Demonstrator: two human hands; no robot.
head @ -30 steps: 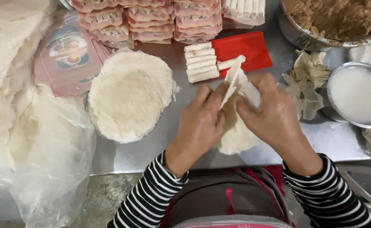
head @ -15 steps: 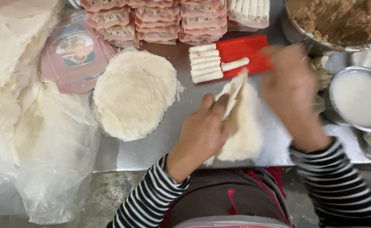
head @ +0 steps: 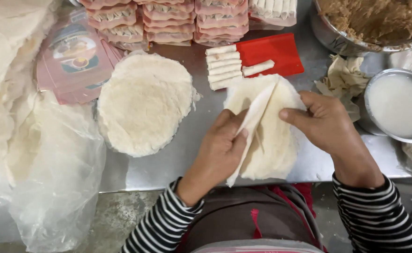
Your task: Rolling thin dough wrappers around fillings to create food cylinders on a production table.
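Wrapper sheets [head: 274, 140], thin, pale and round, lie in a small stack at the near edge of the steel counter [head: 168, 173], right in front of the person. A second ago both hands met over a rolled piece above this stack; now that roll is gone from them, the right hand has swung out and come back, and work turns to a fresh sheet. The left hand [head: 220, 150] pinches the top sheet's lifted edge between thumb and fingers, peeling it up so it folds limply. The right hand [head: 325, 124] presses flat on the stack's far right side, thumb on the sheet, holding the rest down; it grasps nothing.

The sheets look papery, slightly rough and floppy. A larger stack of wrappers [head: 145, 103] sits to the left, well apart. Finished rolls [head: 224, 65], short pale cylinders, line up on and beside a red tray [head: 276, 51]. A metal bowl of brown crumbly filling [head: 370, 18] and a smaller bowl of white paste [head: 396, 105] stand at right.
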